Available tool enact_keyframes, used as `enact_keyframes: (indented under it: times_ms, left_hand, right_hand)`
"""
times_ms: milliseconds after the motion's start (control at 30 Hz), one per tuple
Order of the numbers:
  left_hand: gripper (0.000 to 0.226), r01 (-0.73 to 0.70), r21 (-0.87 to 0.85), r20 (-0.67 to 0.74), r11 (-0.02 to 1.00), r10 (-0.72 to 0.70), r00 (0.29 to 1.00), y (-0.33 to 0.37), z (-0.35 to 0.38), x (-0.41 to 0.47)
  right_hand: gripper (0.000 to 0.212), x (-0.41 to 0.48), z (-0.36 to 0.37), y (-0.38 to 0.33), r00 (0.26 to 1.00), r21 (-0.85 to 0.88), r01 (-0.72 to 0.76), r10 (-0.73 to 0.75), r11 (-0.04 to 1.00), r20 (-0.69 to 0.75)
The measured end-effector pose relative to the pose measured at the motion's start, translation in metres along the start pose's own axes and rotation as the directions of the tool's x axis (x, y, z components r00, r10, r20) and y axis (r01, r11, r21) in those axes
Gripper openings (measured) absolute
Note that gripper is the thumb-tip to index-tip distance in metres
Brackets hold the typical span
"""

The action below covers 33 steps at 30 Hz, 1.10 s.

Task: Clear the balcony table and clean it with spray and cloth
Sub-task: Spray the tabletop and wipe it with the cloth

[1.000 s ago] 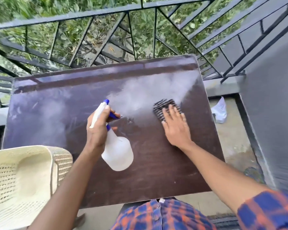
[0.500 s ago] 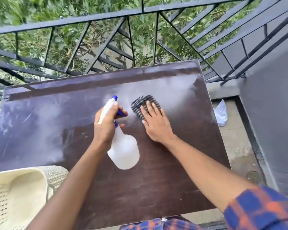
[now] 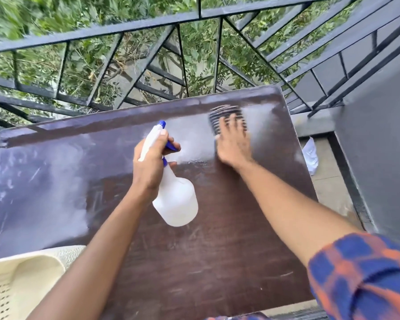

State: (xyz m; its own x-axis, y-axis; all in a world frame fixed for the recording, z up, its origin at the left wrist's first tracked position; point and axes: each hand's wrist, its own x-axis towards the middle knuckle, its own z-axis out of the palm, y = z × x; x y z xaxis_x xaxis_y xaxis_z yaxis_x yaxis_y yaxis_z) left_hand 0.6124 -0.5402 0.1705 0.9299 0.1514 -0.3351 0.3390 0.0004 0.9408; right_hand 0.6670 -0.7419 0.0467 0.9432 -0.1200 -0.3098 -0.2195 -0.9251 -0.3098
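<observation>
A dark brown table [image 3: 217, 262] fills most of the view. Its near right part shows bare wood grain, while its left part and far strip carry a pale, hazy film with smears.

The left hand [image 3: 151, 162] is over the middle of the table, fingers wrapped round the neck of a white spray bottle [image 3: 176, 204], one finger on the blue trigger and the thumb on the white head. The bottle is tilted, its round body towards the table's near side and its blue nozzle towards the far edge. Whether the body touches the tabletop cannot be told.

The right hand [image 3: 233, 144] lies flat near the table's far right corner, fingers straight and spread, pressing on a dark striped cloth [image 3: 226, 112] that rests on the tabletop. The cloth shows beyond the fingertips, close to the far edge; both hand and cloth are blurred. A blue-and-orange checked sleeve [image 3: 360, 273] covers the arm at the table's near right corner.

Beyond the table's far edge runs a dark metal railing [image 3: 148, 26] with green leaves [image 3: 56, 19] behind it. A cream plastic chair [image 3: 21, 280] with a perforated seat stands at the table's near left corner. On the floor to the right of the table lies a white bag [image 3: 311, 155], with a grey wall [image 3: 379, 146] past it.
</observation>
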Motion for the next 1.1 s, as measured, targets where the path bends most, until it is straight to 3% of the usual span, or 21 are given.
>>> enact_keyframes:
  times_ms: [67,133,233,367,533,600,667,767,900,1000,1100]
  left_hand:
    - [0.029,0.000,0.004,0.009,1.000,0.000,1.000,-0.003,0.001,0.004]
    - [0.030,0.002,0.001,0.020,1.000,-0.002,1.000,-0.007,0.003,0.009]
    - [0.032,0.033,0.001,0.036,0.999,-0.033,0.999,-0.010,0.009,0.016]
    - [0.030,0.038,-0.001,0.073,0.999,-0.038,0.997,-0.009,0.015,0.029]
    - [0.032,0.047,-0.027,0.071,0.999,-0.045,0.996,-0.010,0.015,0.046]
    - [0.031,0.057,-0.027,0.065,0.998,-0.055,0.996,-0.011,0.016,0.052]
    - [0.029,0.074,-0.035,0.059,0.997,-0.072,0.996,-0.011,0.018,0.058]
    - [0.029,0.083,-0.048,0.076,0.995,-0.080,0.994,-0.011,0.022,0.065]
    - [0.028,0.092,-0.059,0.098,0.994,-0.086,0.991,-0.012,0.024,0.070]
    - [0.029,0.097,-0.064,0.086,0.993,-0.091,0.992,-0.011,0.022,0.072]
    - [0.030,0.108,-0.056,0.079,0.993,-0.104,0.991,-0.012,0.022,0.072]
  right_hand:
    - [0.062,-0.027,0.020,-0.018,0.970,-0.088,0.242,-0.238,0.966,0.057]
    - [0.060,-0.061,0.034,-0.005,0.935,-0.144,0.354,-0.348,0.924,0.066]
    - [0.058,-0.073,0.027,0.051,0.974,-0.140,0.219,-0.225,0.966,-0.031]
    - [0.059,-0.015,-0.015,0.107,0.987,-0.049,-0.119,0.113,0.992,-0.111]
    - [0.063,0.085,-0.044,0.079,0.939,0.076,-0.321,0.327,0.944,-0.102]
    - [0.063,0.097,-0.041,0.055,0.952,0.073,-0.284,0.290,0.956,-0.098]
    - [0.062,0.086,-0.033,0.042,0.986,0.020,-0.127,0.129,0.992,-0.104]
    - [0.060,0.060,-0.028,0.069,0.994,-0.052,-0.006,0.001,0.999,-0.112]
    - [0.061,0.083,-0.048,0.110,0.965,-0.012,-0.219,0.215,0.976,-0.148]
    - [0.063,0.111,-0.054,0.091,0.927,0.034,-0.345,0.346,0.938,-0.144]
    - [0.064,0.115,-0.041,0.054,0.951,0.040,-0.276,0.279,0.960,-0.133]
